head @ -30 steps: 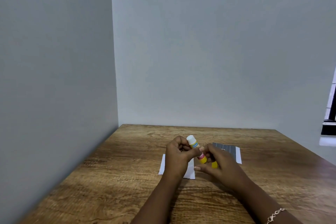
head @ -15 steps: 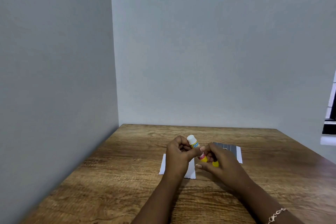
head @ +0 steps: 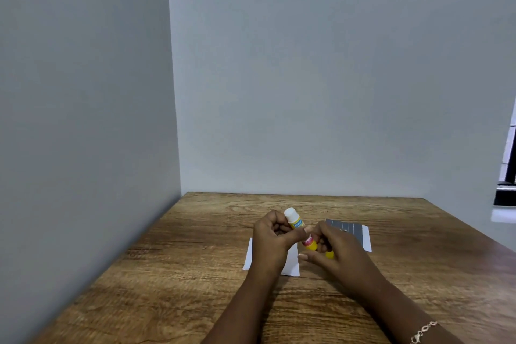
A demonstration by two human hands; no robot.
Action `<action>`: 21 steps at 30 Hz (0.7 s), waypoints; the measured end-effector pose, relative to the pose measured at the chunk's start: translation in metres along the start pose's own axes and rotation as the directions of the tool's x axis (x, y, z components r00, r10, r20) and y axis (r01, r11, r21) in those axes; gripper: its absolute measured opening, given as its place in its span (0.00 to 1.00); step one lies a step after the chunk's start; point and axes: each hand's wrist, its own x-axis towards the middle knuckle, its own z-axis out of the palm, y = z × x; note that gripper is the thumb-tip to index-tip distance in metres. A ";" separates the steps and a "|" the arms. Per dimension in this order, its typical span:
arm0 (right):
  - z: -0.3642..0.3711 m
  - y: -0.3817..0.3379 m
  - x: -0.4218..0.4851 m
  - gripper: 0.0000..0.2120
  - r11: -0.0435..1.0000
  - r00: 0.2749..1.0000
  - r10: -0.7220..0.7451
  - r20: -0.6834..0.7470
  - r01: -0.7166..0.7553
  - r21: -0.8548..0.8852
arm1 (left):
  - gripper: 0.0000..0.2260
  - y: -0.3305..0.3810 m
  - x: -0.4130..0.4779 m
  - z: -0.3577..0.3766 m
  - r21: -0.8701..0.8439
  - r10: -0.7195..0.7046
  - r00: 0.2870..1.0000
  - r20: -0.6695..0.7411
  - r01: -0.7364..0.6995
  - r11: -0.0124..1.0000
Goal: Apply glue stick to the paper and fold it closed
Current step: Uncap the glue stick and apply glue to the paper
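Note:
A yellow glue stick [head: 296, 223] with a white end pointing up and left is held tilted above the table. My left hand [head: 272, 243] grips its upper part, thumb across the label. My right hand [head: 339, 255] grips its lower yellow end, and another bit of yellow [head: 329, 254] shows under the fingers. Beneath the hands lies the white paper [head: 291, 265], mostly hidden by them. Its far right part [head: 353, 230] carries a dark grey striped panel with a white edge.
The wooden table [head: 195, 274] fills the lower view, with grey walls close on the left and behind it. A dark window frame [head: 506, 193] shows at the far right edge. A bracelet [head: 423, 331] is on my right wrist.
Almost nothing has moved. Both hands keep their hold on the glue stick in the same place, with only slight shifts of the right fingers.

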 end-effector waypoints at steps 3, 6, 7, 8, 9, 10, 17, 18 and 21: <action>0.001 0.001 0.000 0.10 1.000 1.000 -0.013 0.026 0.014 -0.022 | 0.17 -0.001 0.000 0.000 0.004 -0.007 1.000 0.015 0.007 1.000; 0.000 -0.001 0.000 0.07 0.998 0.997 -0.007 0.075 0.002 0.060 | 0.15 0.000 0.001 -0.001 0.006 -0.017 0.999 0.043 0.017 1.000; 0.000 -0.002 0.000 0.08 0.995 0.997 -0.010 0.082 0.002 0.096 | 0.13 0.000 0.001 -0.001 0.000 -0.019 0.999 0.050 0.019 1.000; -0.001 -0.002 0.000 0.09 0.993 0.996 -0.012 0.084 0.002 0.117 | 0.12 0.000 0.001 0.000 -0.011 -0.022 0.998 0.050 0.022 1.000; -0.002 -0.003 0.001 0.10 0.992 0.997 -0.020 0.075 0.011 0.123 | 0.13 0.000 0.001 0.000 -0.022 -0.024 0.999 0.041 0.025 0.999; -0.003 -0.005 0.000 0.11 0.993 0.998 -0.025 0.061 0.018 0.119 | 0.14 0.000 0.001 0.000 -0.031 -0.024 0.999 0.029 0.025 0.999; 0.001 -0.002 0.001 0.13 1.000 1.000 -0.011 0.006 0.011 0.019 | 0.17 -0.003 0.002 0.000 -0.005 -0.037 0.999 0.029 0.038 0.999; 0.000 -0.001 0.001 0.11 0.999 1.000 -0.006 0.010 0.006 0.034 | 0.14 -0.003 0.002 -0.001 0.000 -0.037 0.999 0.038 0.037 0.999; -0.001 0.000 0.001 0.05 0.994 0.998 0.004 0.061 -0.010 0.108 | 0.07 -0.004 0.002 -0.001 -0.008 -0.029 0.998 0.063 0.029 1.000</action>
